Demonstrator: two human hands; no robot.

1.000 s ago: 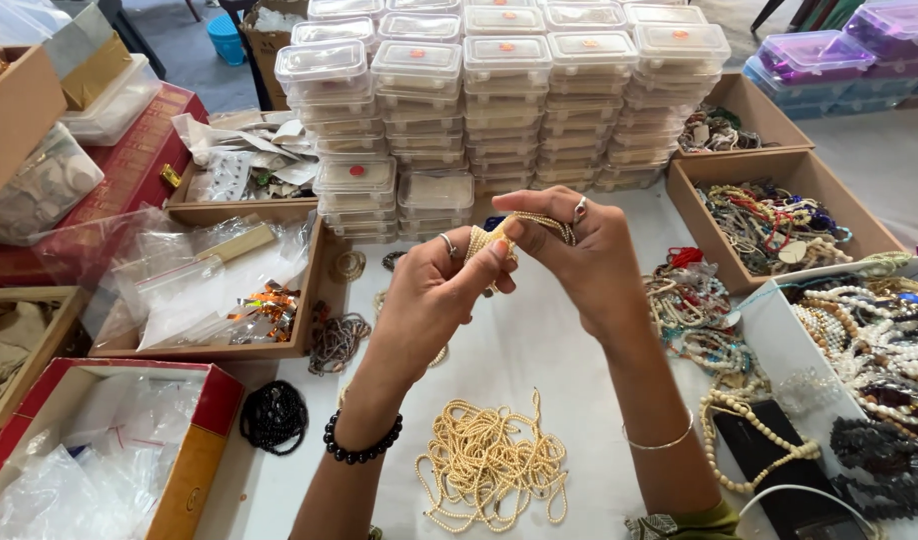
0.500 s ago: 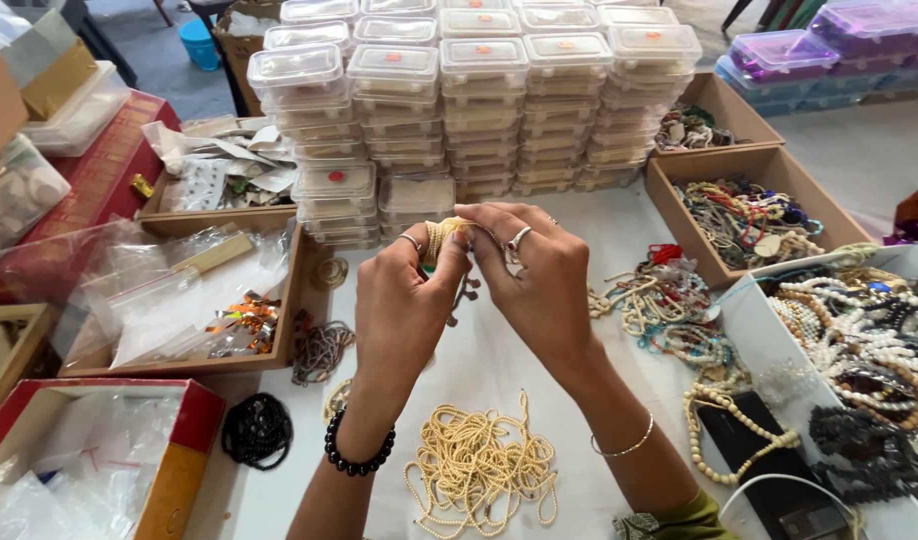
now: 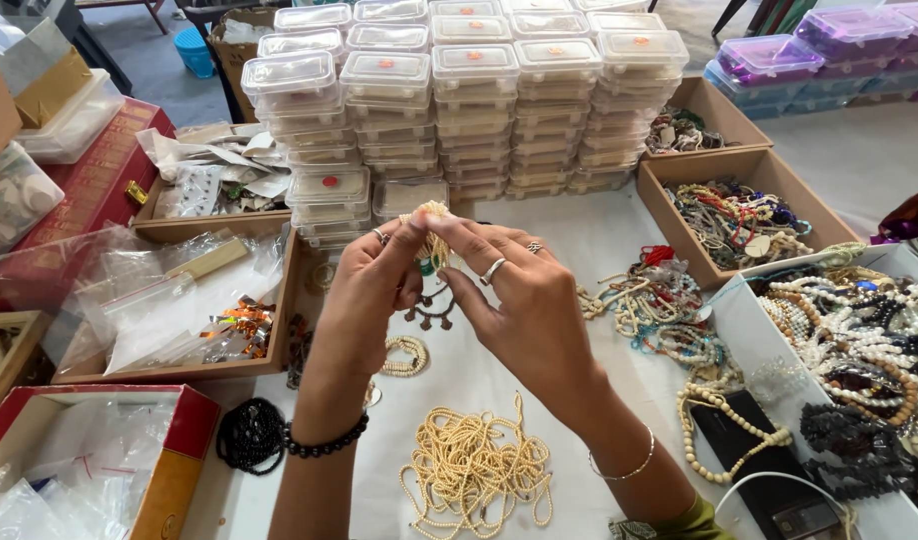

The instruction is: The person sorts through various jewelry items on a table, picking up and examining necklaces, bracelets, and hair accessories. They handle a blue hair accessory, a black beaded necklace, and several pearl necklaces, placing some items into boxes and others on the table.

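A: Hands first: where are they?

B: Both raised over the white tabletop (image 3: 599, 240), meeting at centre. The left hand (image 3: 364, 295) and the right hand (image 3: 524, 300) each pinch the same small bunch of cream-coloured bead strands (image 3: 434, 235), grip clenched on it from both sides.

A: Anything hanging under it?

B: A small dark metal pendant (image 3: 431, 310) shows just below the fingers; whether it is attached, I cannot tell.

A: And around them?

B: At 6 o'clock, a loose heap of cream bead strings (image 3: 476, 478) lies on the tabletop. At 12 o'clock stand stacks of clear plastic lidded boxes (image 3: 469, 100). At 3 o'clock, an open cardboard box of mixed coloured necklaces (image 3: 739, 215). At 9 o'clock, a cardboard tray of clear plastic bags (image 3: 179, 300). At 7 o'clock, a coiled black bead string (image 3: 247, 435)
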